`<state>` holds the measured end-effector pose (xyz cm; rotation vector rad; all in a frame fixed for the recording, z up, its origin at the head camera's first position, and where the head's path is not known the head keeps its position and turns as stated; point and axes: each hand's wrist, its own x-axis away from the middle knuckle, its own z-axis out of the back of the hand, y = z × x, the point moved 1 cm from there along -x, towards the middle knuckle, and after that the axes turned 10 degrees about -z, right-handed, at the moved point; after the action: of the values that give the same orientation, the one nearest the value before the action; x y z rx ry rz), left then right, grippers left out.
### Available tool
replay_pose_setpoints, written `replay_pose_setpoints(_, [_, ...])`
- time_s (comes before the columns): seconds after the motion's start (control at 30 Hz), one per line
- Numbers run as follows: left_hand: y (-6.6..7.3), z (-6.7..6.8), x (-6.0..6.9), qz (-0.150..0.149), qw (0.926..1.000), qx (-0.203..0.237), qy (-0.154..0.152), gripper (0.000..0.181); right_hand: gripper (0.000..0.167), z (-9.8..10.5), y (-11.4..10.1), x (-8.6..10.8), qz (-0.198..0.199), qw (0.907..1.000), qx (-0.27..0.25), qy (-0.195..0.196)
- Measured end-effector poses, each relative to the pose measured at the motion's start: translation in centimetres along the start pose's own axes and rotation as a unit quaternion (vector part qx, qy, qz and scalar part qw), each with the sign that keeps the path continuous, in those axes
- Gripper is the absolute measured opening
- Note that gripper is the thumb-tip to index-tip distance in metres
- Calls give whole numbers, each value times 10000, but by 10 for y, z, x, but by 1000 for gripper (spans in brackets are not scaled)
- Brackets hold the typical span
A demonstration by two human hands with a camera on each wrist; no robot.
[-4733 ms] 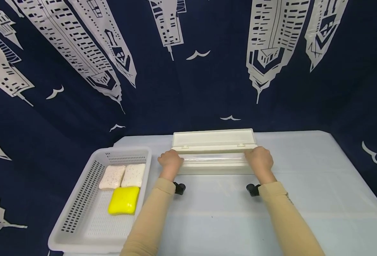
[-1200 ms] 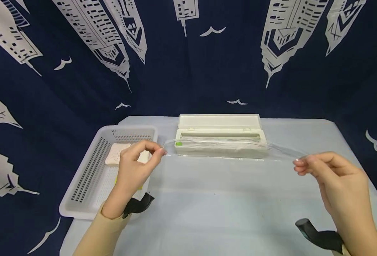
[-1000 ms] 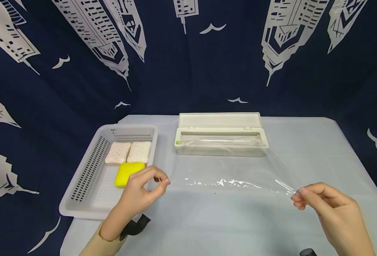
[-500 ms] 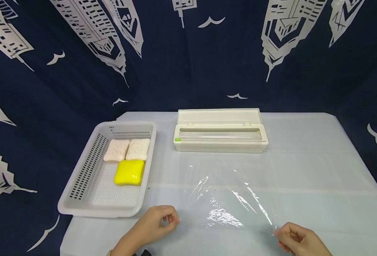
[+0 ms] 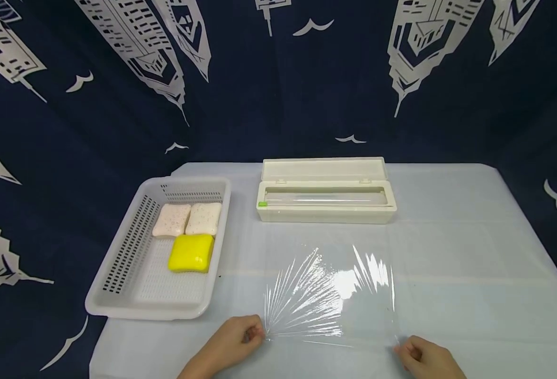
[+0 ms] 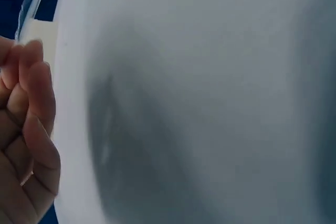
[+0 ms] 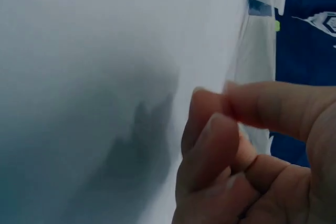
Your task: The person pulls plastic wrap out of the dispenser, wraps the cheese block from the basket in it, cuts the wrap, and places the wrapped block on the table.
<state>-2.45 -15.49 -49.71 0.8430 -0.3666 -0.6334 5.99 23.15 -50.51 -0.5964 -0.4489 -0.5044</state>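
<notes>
A clear sheet of cling film [image 5: 325, 300] is spread low over the table, with creases fanning from its near left corner. My left hand [image 5: 233, 342] pinches that corner between thumb and fingers. At the near right corner, my right hand [image 5: 427, 360] pinches the film too. Both wrist views show curled fingers, the left hand [image 6: 31, 129] at the left edge and the right hand [image 7: 226, 150] with thumb and fingertip together. Beyond the sheet stands a cream cling film dispenser box [image 5: 326, 215], lid up, a film roll [image 5: 325, 198] and green slider [image 5: 262, 203] visible.
A white perforated basket [image 5: 145, 310] stands on the left of the table [image 5: 472, 252]. It holds two pale speckled soap-like bars, one pinkish [image 5: 171, 220] and one white [image 5: 203, 218], plus a glossy yellow block [image 5: 191, 253]. A dark blue patterned cloth [image 5: 269, 105] hangs behind.
Both hands left the dispenser's ends, took the film by its corners and drew it toward the near edge. The sheet now lies apart from the box, lower and flatter.
</notes>
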Motion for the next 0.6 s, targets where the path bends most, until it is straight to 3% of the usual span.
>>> replay_pose_setpoints(0.13, [-5,-9,-2,195,9992,-332,52,13,30,-3,-2,-2,50,9999,71,75])
replay_pose_setpoints(0.33, [-3,-18,-4,622,9918,-1045,384,19,29,-4,-3,-7,128,9996,209,154])
replay_pose_setpoints(0.6, [4,-22,-8,878,9865,-1217,649,17,27,-3,-5,-11,191,9996,216,76])
